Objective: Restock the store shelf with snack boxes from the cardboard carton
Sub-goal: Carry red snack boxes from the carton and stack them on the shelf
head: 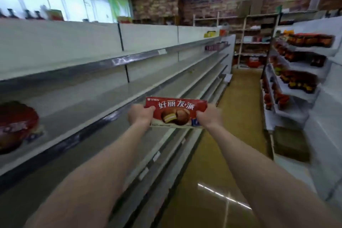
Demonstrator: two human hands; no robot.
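I see both arms extended forward over the aisle, holding one red snack box [175,112] between them. The box is flat, its printed face toward the camera, long axis roughly horizontal and tilted slightly down to the right.

Left hand [141,114]: closed on the left short end of the box. The thumb lies across the front face near the upper left corner; the remaining fingers are behind the box and not visible.

Right hand [208,116]: closed on the right short end. Its fingers [199,114] wrap onto the front face at the lower right corner, covering part of the print. The hand is motion-blurred, so I cannot resolve individual fingertip positions.

Box position: held in the air, in front of and just above the front edge of a grey shelf [96,98] on the left-hand shelving unit; it is not resting on any surface.

A second box [16,126] of the same red design stands on that shelf level at the far left, heavily blurred.
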